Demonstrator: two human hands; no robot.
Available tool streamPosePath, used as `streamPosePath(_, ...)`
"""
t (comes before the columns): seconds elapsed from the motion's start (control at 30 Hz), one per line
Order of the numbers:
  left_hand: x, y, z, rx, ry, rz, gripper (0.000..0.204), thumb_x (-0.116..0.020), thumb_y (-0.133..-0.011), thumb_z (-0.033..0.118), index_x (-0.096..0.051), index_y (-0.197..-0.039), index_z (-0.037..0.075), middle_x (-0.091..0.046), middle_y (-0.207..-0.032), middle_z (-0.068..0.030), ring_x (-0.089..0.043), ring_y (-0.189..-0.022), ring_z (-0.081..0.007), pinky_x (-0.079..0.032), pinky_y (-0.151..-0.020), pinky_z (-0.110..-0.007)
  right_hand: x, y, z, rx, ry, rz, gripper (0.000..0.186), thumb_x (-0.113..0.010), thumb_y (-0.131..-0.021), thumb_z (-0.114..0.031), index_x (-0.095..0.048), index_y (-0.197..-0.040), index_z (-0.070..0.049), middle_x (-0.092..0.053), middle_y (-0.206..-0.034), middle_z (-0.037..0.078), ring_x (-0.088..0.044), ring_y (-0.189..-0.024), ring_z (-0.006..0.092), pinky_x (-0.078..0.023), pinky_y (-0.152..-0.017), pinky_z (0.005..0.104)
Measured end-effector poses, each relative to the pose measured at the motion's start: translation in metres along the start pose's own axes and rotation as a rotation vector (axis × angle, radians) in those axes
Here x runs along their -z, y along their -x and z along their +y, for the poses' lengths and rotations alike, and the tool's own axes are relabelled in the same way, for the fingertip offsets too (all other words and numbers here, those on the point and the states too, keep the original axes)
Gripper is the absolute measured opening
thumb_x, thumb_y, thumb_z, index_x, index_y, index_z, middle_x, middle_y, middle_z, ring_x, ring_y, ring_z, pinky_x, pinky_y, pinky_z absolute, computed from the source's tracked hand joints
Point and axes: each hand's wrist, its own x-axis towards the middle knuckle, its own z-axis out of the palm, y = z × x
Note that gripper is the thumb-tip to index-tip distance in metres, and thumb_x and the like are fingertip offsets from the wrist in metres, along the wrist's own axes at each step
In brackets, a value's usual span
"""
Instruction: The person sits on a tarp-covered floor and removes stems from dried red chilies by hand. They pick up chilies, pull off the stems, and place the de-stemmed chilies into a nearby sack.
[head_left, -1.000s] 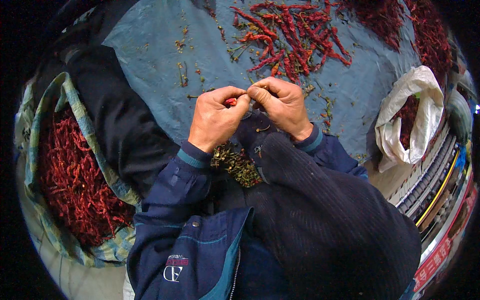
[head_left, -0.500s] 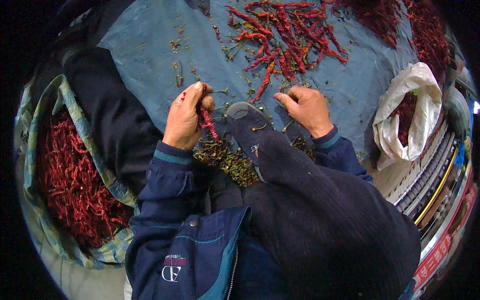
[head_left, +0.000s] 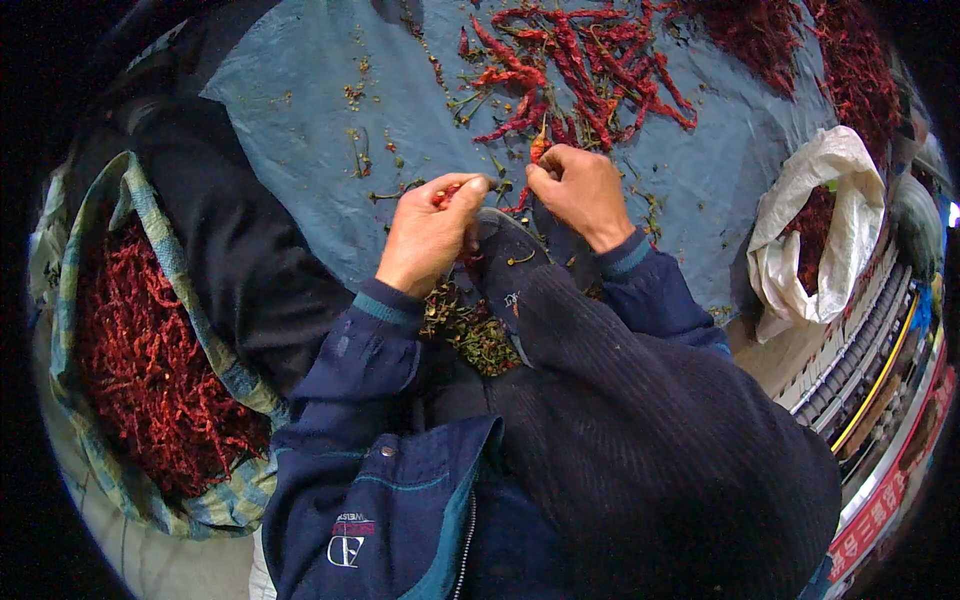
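Observation:
My left hand [head_left: 430,230] is closed round dried red chilies, partly hidden by the fingers, just above my socked foot [head_left: 500,250]. Up and to the right of it, my right hand [head_left: 585,195] pinches an orange-red chili [head_left: 539,148] with a pale stem pointing up. Beyond both hands, loose dried chilies [head_left: 590,80] lie heaped on a blue sheet [head_left: 300,140], with small stems and bits scattered about. A pile of greenish stems and caps [head_left: 470,330] sits below my hands, beside the foot.
At left, a checked cloth sack [head_left: 150,190] holds many dried chilies. A white woven sack [head_left: 850,250] with chilies stands at right. Darker chili heaps [head_left: 855,80] lie at the back right. Stacked long items [head_left: 870,370] line the right edge, beside a strip of floor.
The hands parted, then my left hand moved back rightward. My right hand moved up and left since half a second ago and now holds a chili.

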Motion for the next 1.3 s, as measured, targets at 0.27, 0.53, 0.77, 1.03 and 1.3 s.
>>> streamPosePath(0.27, -0.023, -0.019, 0.011, -0.176, -0.120, -0.026, 0.021, -0.071, -0.096, 0.018, -0.072, -0.110, 0.001, -0.067, -0.083, 0.0025, -0.055, -0.074, -0.0037, -0.047, -0.065, -0.021, 0.018, 0.026, -0.025, 0.171, -0.346, -0.004, 0.019, -0.076, -0.081, -0.022, -0.071, -0.084, -0.004, -0.069, -0.077, 0.013, -0.069, -0.067, 0.0248, -0.053, -0.061, 0.0334)
streamPosePath(0.53, -0.018, -0.007, 0.010, -0.468, -0.394, 0.031, 0.020, -0.074, -0.091, 0.013, -0.073, -0.107, 0.002, -0.072, -0.092, -0.0096, -0.068, -0.082, -0.0163, -0.054, -0.074, -0.030, 0.030, 0.017, -0.025, -0.110, -0.932, -0.145, 0.018, -0.066, -0.098, -0.015, -0.066, -0.108, 0.000, -0.069, -0.086, 0.003, -0.065, -0.069, 0.0088, -0.051, -0.057, 0.0226)
streamPosePath(0.77, -0.022, 0.006, 0.022, -0.431, -0.394, 0.087, 0.019, -0.075, -0.089, 0.013, -0.073, -0.104, 0.001, -0.073, -0.090, -0.0103, -0.069, -0.080, -0.0145, -0.055, -0.073, -0.029, 0.027, 0.020, -0.030, -0.168, -1.079, -0.130, 0.016, -0.063, -0.100, -0.016, -0.065, -0.105, -0.001, -0.069, -0.084, 0.003, -0.066, -0.070, 0.0085, -0.050, -0.056, 0.0220)
streamPosePath(1.03, -0.020, 0.004, 0.028, -0.338, -0.393, 0.032, 0.017, -0.072, -0.088, 0.014, -0.072, -0.096, -0.001, -0.069, -0.076, -0.0036, -0.059, -0.070, -0.0045, -0.050, -0.064, -0.025, 0.029, 0.020, -0.027, -0.136, -1.018, -0.230, 0.013, -0.067, -0.097, -0.014, -0.068, -0.100, -0.001, -0.068, -0.083, -0.001, -0.062, -0.071, 0.0059, -0.050, -0.061, 0.0226)
streamPosePath(1.3, -0.040, -0.004, 0.012, -0.103, 0.165, 0.170, 0.014, -0.070, -0.089, 0.016, -0.069, -0.087, 0.002, -0.060, -0.070, 0.0015, -0.049, -0.058, -0.0046, -0.040, -0.051, -0.023, 0.013, 0.029, -0.034, 0.380, -0.552, 0.298, 0.009, -0.075, -0.087, -0.005, -0.069, -0.093, -0.003, -0.068, -0.085, 0.012, -0.068, -0.075, 0.0245, -0.054, -0.068, 0.0341)
